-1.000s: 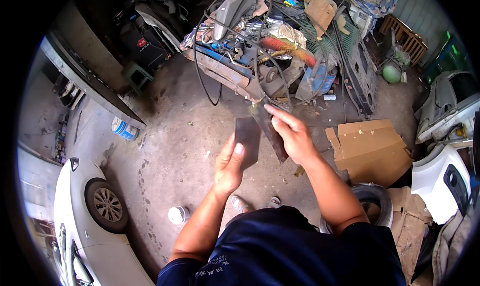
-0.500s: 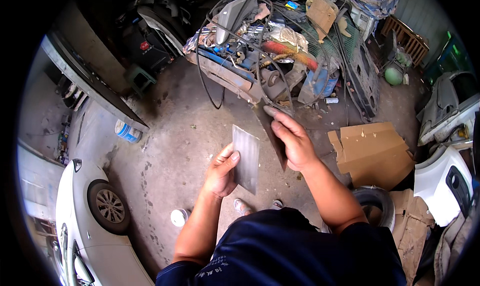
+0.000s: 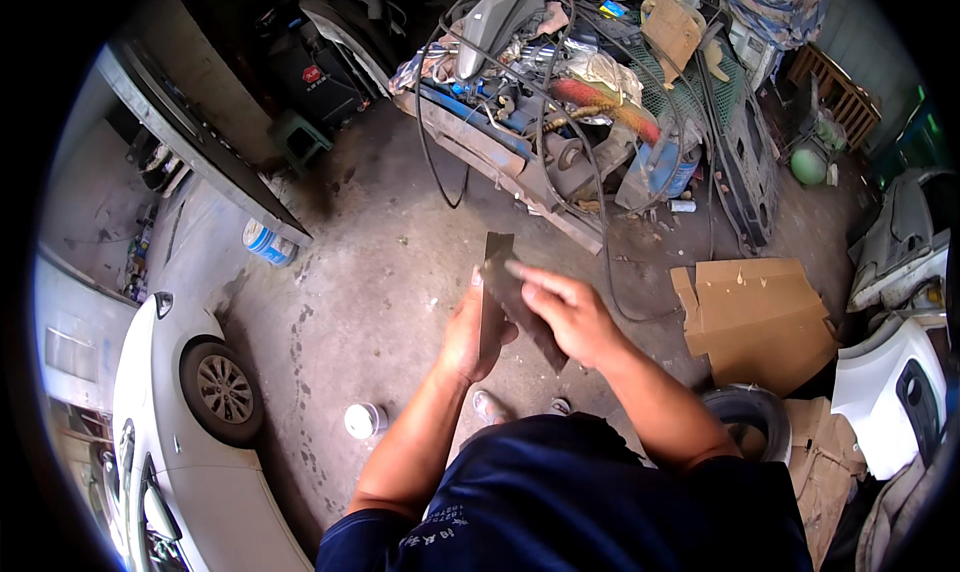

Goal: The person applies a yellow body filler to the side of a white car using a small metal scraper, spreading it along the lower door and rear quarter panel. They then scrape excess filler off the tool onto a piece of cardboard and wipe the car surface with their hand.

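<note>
My left hand [image 3: 462, 340] is closed around a thin rectangular grey plate [image 3: 491, 317], tilted so that it shows narrow and dark. My right hand [image 3: 578, 322] grips a second thin plate [image 3: 538, 334], dark and slanting down to the right, with its fingers along the outer side. The upper ends of the two plates come together in front of my chest; whether they touch or just overlap in view I cannot tell. Part of my left fingers is hidden behind the plates.
A white car [image 3: 195, 472] stands at the left, near a white tub [image 3: 364, 421] on the floor. Ahead is a bench [image 3: 470, 132] heaped with parts and looped cable. Flattened cardboard [image 3: 760, 317], a tire [image 3: 750, 412] and a white bumper piece [image 3: 885, 397] lie at the right.
Both hands have brought the plates together. The left plate has turned from showing its pale broad face to nearly edge-on, and the right plate has swung lower across it.
</note>
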A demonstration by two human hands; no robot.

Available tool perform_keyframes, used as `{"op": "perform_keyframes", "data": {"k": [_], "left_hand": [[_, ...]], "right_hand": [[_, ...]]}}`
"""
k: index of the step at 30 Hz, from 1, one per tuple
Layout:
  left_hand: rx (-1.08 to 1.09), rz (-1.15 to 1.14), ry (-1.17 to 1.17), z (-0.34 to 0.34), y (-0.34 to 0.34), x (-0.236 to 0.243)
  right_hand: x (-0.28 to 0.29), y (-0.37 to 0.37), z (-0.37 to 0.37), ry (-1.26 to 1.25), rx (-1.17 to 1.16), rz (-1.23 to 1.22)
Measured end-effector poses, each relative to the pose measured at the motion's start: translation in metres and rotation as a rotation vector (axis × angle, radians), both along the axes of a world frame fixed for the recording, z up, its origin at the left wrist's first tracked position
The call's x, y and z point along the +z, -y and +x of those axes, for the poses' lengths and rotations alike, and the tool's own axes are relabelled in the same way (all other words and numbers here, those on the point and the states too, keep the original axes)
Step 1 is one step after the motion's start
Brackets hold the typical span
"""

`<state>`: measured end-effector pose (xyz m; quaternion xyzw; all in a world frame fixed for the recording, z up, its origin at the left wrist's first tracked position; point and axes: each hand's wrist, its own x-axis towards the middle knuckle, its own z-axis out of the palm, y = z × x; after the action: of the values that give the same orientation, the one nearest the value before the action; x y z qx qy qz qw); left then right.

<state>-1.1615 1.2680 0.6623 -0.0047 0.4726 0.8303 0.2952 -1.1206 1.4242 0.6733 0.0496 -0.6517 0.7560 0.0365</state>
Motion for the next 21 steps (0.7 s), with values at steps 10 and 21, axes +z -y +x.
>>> {"op": "perform_keyframes", "data": {"k": [10,21], "left_hand": [[0.129,-0.316,-0.218,-0.016,0.008,-0.004],[0.455,-0.911,-1.006,-0.025,0.007,-0.007]], "right_hand": [[-0.017,0.015,0.019,-0.026,0.065,-0.042],[-0.039,0.012,0.031,0.057,0.097,-0.159]]}}
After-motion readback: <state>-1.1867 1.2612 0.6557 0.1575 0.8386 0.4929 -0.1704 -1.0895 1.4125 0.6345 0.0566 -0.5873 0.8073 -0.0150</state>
